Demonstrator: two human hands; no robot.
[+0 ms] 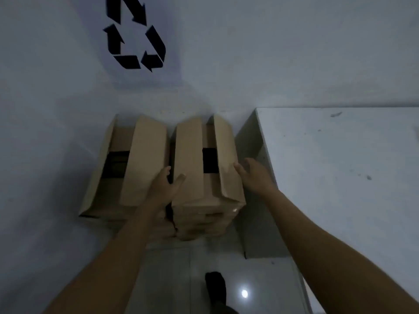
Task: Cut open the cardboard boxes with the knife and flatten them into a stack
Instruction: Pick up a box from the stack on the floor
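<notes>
Two stacks of brown cardboard boxes stand on the floor against the wall. The top box of the right stack (192,159) has its flaps half open with a dark gap between them. My left hand (164,184) touches that box's left side, thumb on its top flap and fingers in the gap between the stacks. My right hand (254,175) is at its right flap with fingers spread and fairly straight. The top box of the left stack (140,159) also has raised flaps. No knife is in view.
A white table (340,177) stands right of the boxes, its side panel close to the right stack. A white wall behind carries a black recycling symbol (136,39). My dark shoe (215,284) is on the glossy tiled floor below.
</notes>
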